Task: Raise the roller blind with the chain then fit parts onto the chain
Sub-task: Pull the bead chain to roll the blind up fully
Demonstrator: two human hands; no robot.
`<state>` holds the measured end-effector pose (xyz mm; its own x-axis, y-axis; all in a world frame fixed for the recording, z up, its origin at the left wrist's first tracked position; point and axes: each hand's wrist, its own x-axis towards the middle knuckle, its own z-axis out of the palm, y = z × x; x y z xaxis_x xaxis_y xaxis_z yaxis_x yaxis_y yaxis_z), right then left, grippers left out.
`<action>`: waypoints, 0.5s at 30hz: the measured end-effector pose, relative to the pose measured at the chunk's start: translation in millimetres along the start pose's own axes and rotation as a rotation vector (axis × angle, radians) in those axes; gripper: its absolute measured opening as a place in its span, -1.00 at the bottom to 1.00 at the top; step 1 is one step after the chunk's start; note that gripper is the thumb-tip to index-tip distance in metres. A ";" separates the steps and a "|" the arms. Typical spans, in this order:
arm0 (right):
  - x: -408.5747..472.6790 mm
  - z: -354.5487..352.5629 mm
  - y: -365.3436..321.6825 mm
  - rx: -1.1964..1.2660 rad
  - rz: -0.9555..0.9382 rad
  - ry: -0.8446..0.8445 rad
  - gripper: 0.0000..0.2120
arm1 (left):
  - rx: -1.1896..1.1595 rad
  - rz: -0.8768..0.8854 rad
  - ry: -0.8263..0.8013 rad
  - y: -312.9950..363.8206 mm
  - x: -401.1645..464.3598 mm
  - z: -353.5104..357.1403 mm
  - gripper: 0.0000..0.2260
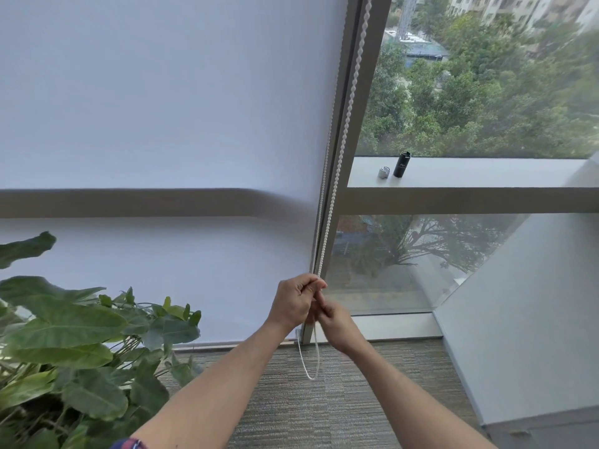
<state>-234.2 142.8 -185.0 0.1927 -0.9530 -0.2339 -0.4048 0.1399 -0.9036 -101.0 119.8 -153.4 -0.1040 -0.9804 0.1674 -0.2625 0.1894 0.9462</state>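
Blind (155,124) fully down, hem close to the floor; raising step looks barely begun, if at all

Left hand (293,304) closed in a fist round the bead chain (344,131), the upper of the two grips. Right hand (337,325) just below and touching it, fingers curled in toward the chain; whether it truly pinches a strand is hidden behind the left hand

Chain relative to grip: two strands rise from the fists along the window frame (348,102) and out of the top of view. Below the fists the slack loop (310,367) hangs free, its bottom just above the carpet

To do well, by my reckoning: take one strand only, pull straight down in line with the frame, hand under hand, keeping it taut so the beads stay seated above. If the hem does not lift, change strands

Parts for later: black cylinder (402,164) and small grey piece (383,172) on the ledge (486,171), above and to the right of the grip, well apart from it

Plant (81,335) to the left, clear of the chain
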 end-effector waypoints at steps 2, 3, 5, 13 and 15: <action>2.5 -21.1 -10.4 -0.204 0.023 -0.040 -0.81 | 0.012 0.032 -0.009 -1.5 0.4 -1.4 -0.84; 3.6 -32.2 -19.1 -0.253 0.018 0.009 -0.82 | 0.024 0.047 -0.012 -2.2 0.2 -1.9 -0.85; 2.4 -49.9 -47.5 -0.172 -0.063 0.183 -0.80 | 0.031 0.052 -0.014 -3.7 0.2 -2.2 -0.86; 2.8 -50.1 -156.0 0.534 -0.513 0.207 -0.69 | 0.014 0.050 -0.050 -3.0 1.8 6.4 -0.86; 7.1 -41.6 -154.8 0.480 -0.537 0.353 -0.70 | 0.032 0.056 -0.059 -2.6 2.9 4.9 -0.84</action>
<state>-207.3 103.2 -31.9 -0.0743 -0.9406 0.3313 0.1068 -0.3378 -0.9351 -105.4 116.8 -156.8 -0.1755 -0.9634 0.2027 -0.2847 0.2468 0.9263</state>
